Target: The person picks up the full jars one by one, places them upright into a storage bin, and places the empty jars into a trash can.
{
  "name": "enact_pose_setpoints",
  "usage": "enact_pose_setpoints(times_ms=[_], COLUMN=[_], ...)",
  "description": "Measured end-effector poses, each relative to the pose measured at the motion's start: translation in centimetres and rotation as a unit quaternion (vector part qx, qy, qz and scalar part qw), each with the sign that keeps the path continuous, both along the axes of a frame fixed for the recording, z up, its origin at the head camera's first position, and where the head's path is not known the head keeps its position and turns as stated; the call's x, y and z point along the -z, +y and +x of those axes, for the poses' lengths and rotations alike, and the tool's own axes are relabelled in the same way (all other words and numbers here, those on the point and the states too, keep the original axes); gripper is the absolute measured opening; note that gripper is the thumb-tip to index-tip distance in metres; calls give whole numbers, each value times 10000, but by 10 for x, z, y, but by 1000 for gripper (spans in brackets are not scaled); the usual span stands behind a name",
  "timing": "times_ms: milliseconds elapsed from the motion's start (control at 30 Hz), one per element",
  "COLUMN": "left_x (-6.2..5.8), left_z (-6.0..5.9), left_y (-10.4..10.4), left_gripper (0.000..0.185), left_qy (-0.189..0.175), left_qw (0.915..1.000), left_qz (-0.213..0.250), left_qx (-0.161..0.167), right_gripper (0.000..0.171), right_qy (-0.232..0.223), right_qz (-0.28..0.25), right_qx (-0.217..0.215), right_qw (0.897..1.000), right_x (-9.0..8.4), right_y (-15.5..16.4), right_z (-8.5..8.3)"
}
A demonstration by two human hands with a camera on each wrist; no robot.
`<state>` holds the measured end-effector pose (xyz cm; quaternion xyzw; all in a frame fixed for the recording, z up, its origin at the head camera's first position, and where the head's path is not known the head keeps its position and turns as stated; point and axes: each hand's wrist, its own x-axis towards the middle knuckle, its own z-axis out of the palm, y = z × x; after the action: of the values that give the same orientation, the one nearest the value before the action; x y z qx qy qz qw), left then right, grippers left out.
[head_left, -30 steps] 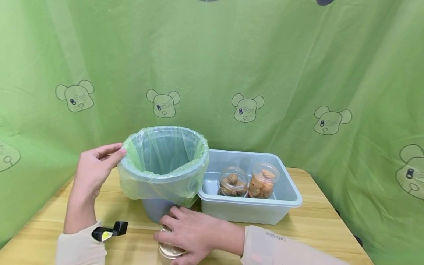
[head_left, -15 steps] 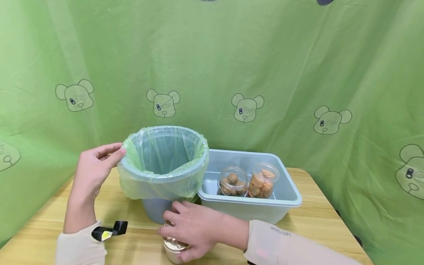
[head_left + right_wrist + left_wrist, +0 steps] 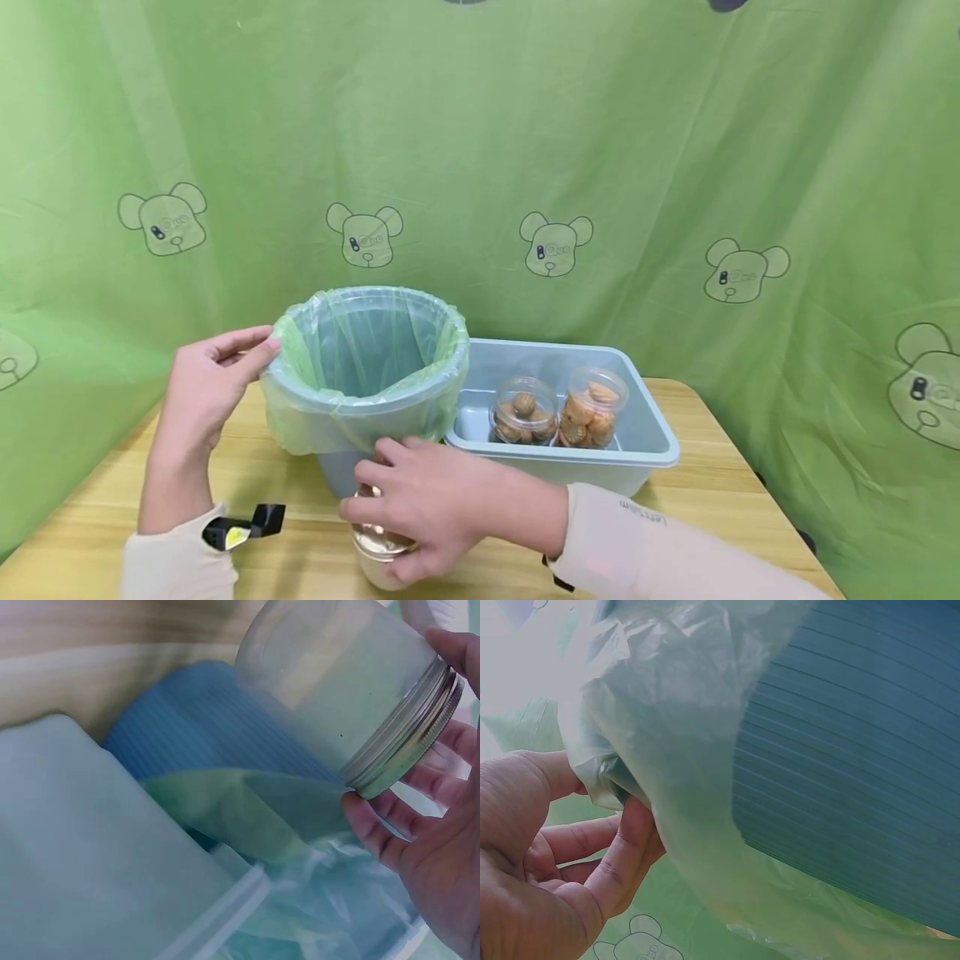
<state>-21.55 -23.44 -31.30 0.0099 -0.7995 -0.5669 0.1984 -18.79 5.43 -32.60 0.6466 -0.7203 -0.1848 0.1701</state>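
**Jar off the counter, bin held steady**

From where I stand, the right hand [image 3: 435,512] is wrapped over the top of a clear jar [image 3: 378,554] with a metal lid, fingers curled round the lid's rim. The jar sits low at the front of the wooden counter [image 3: 720,500], just in front of the blue bin [image 3: 341,471]; the right wrist view shows it tilted, its pale body [image 3: 337,682] angled away from the palm. I cannot tell whether anything is inside it. The left hand [image 3: 206,387] pinches the green bag liner [image 3: 360,417] at the bin's left rim, thumb and fingers closed on the folded plastic, as the left wrist view shows plainly [image 3: 607,787].

To my eye the step in hand is carrying that jar, and the grip is the weak point. Holding by the lid alone leaves the body free to swing, so I would want the fingers to reach down past the lid onto the body itself, and the jar brought upright. The bin stands right against it, so any lift should clear the liner's loose skirt rather than drag through it. The left hand does well to keep its pinch, since the liner looks slack and could slip off the rim.

Beside the bin a pale tub [image 3: 645,458] holds two jars of snacks [image 3: 558,412], close enough to knock with an elbow.
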Motion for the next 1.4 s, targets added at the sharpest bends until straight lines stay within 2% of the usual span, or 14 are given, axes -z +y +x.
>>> enact_pose_setpoints(times_ms=[300, 567, 867, 1100, 1400], left_x=[0, 0, 0, 0, 0], left_z=[0, 0, 0, 1, -1], left_y=[0, 1, -1, -2, -3], left_gripper=[57, 57, 57, 58, 59], left_qy=[15, -15, -15, -43, -160], left_qw=[10000, 10000, 10000, 10000, 9998], left_qz=[25, -1, -38, -46, -138], left_qx=[33, 13, 59, 77, 25], right_gripper=[67, 66, 65, 61, 64], right_qy=[-192, -145, -366, -370, -240], right_qz=[-194, -366, -592, -933, -1017], right_qx=[-62, -154, -227, -455, -350], right_qw=[9996, 9991, 9973, 9939, 9939], right_x=[-34, -62, -96, -118, -142], right_y=[-1, -2, -6, -13, -24], right_z=[12, 19, 24, 25, 19])
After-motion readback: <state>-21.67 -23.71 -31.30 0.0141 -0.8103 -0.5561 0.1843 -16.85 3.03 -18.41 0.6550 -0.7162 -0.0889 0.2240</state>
